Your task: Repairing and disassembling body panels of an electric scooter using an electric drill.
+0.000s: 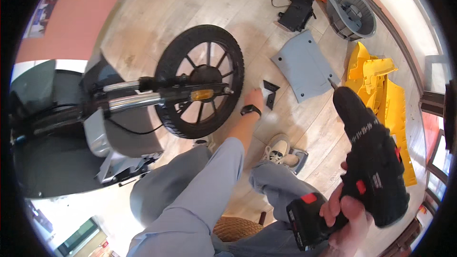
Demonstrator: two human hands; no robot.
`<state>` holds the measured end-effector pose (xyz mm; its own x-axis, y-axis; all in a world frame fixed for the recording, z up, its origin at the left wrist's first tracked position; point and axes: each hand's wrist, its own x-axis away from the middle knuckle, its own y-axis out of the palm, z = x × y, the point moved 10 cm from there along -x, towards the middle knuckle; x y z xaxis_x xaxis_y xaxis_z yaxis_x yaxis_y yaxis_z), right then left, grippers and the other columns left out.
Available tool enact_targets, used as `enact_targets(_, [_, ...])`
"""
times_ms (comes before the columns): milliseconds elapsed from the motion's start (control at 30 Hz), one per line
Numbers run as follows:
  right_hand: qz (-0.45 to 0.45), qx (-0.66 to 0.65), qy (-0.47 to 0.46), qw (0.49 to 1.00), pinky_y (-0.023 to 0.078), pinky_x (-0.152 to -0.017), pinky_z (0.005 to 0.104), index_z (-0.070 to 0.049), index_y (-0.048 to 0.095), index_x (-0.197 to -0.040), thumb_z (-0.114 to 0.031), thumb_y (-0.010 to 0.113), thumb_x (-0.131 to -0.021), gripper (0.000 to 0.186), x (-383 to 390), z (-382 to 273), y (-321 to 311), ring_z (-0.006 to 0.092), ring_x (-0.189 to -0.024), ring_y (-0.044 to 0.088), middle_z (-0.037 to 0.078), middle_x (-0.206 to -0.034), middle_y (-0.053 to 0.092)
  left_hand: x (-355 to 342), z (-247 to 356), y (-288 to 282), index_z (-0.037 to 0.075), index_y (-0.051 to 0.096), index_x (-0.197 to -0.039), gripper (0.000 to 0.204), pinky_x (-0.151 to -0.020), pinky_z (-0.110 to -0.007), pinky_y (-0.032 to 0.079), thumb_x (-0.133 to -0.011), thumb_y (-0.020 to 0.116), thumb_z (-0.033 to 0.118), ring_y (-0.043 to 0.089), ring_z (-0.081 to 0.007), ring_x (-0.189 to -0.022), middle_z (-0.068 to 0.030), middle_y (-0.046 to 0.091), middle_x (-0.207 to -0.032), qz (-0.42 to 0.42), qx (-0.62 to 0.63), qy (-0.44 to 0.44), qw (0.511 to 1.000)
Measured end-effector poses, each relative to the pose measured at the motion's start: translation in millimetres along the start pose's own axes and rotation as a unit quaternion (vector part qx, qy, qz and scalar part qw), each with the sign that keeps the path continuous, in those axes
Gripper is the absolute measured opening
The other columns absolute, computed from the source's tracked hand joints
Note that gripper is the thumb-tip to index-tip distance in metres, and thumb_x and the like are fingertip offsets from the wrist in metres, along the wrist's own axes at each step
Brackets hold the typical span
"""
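Observation:
My right hand point(346, 219) grips a black cordless drill point(369, 147) with red trim, held up at the lower right, its bit pointing up and left. My left hand point(254, 99), with a black watch on the wrist, reaches down to the wooden floor and touches small black parts point(271, 91) beside the front wheel point(200, 81) of a scooter. The scooter's fork and chrome tubes point(138, 100) run left from the wheel hub. My grey-trousered legs and a light shoe point(278, 148) fill the lower middle.
A grey plastic panel point(306, 65) lies on the floor right of the wheel. Yellow body panels point(381, 90) are stacked at the right. A black part point(298, 9) and a grey housing point(351, 12) lie at the top right. A woven stool point(237, 228) is under me.

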<state>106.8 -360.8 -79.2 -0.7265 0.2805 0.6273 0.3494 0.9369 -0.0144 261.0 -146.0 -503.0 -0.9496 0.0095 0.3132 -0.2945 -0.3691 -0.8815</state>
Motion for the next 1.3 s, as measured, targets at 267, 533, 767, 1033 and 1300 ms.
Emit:
enact_targets(267, [-0.092,-0.157,0.041,0.982,0.040,-0.053,0.0273,0.001,0.056,-0.110,-0.018,0.054,-0.080,0.035,-3.7,-28.1,50.0,0.0103,-0.044,0.040,0.002,-0.058,0.045,142.8,94.3,-73.0,-0.001,0.059,-0.091,0.010,-0.066,-0.025,0.054,-0.086,0.062,0.008,0.063,-0.0157,-0.074,-0.0065,0.064,-0.082,-0.117,0.755,-0.269,0.586])
enact_targets(533, [-0.407,-0.223,0.054,0.884,0.041,-0.050,0.0286,0.001,0.052,-0.115,-0.030,0.057,-0.076,0.051,43.4,-39.8,131.1,0.0114,-0.038,0.036,0.002,-0.052,0.042,220.9,63.6,-402.8,0.004,0.059,-0.102,0.016,-0.074,-0.026,0.051,-0.093,0.056,0.017,0.060,-0.0138,-0.081,-0.0045,0.063,-0.091,0.005,0.830,-0.051,0.555])
enact_targets(767, [-0.527,-0.214,0.066,0.820,0.044,-0.043,0.0333,0.007,0.046,-0.115,-0.031,0.062,-0.068,0.062,64.9,-16.2,148.0,0.0134,-0.033,0.039,0.005,-0.051,0.045,254.4,29.9,-478.0,0.006,0.057,-0.108,0.020,-0.080,-0.027,0.050,-0.093,0.056,0.020,0.059,-0.0149,-0.092,-0.0055,0.060,-0.101,0.109,0.804,0.124,0.572])
enact_targets(1033, [-0.519,-0.174,0.104,0.830,0.042,-0.047,0.0313,0.008,0.050,-0.117,-0.022,0.064,-0.059,0.066,76.0,6.0,163.8,0.0162,-0.037,0.042,0.008,-0.053,0.047,256.3,41.3,-471.6,0.008,0.059,-0.103,0.020,-0.085,-0.033,0.052,-0.092,0.057,0.024,0.061,-0.0184,-0.098,-0.0045,0.059,-0.102,0.006,0.894,0.135,0.427])
enact_targets(1300, [-0.543,-0.172,0.080,0.818,0.044,-0.045,0.0322,0.008,0.048,-0.115,-0.026,0.067,-0.063,0.065,84.5,-2.9,178.5,0.0141,-0.034,0.041,0.007,-0.052,0.047,266.6,33.3,-484.5,0.003,0.058,-0.103,0.023,-0.081,-0.033,0.054,-0.092,0.057,0.022,0.064,-0.0181,-0.088,-0.0084,0.060,-0.100,0.046,0.868,0.158,0.468])
